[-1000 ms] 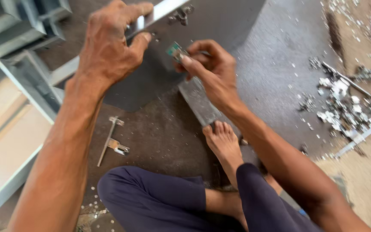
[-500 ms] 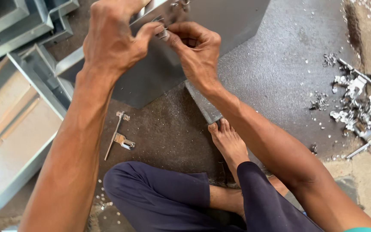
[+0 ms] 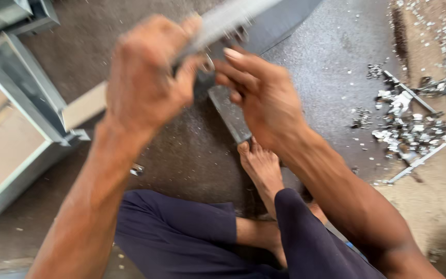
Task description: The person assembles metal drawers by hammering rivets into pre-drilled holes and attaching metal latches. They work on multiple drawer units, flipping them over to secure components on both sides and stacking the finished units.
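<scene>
- Where the far left edge begins, I see grey metal frames (image 3: pixel 21 103) lying on the floor (image 3: pixel 336 77).
- Right of them, my left hand (image 3: pixel 145 82) has its grip closed around a long grey metal strip (image 3: pixel 233 18), far of centre; the view is blurred.
- Just beside it, my right hand (image 3: pixel 264 98) touches the same strip, fingers curled; I cannot tell whether it pinches anything.
- Nearer, a bare foot (image 3: pixel 259 165) rests on a flat metal bar (image 3: pixel 228 111).
- At right, metal scraps (image 3: pixel 409 124) lie scattered.
</scene>
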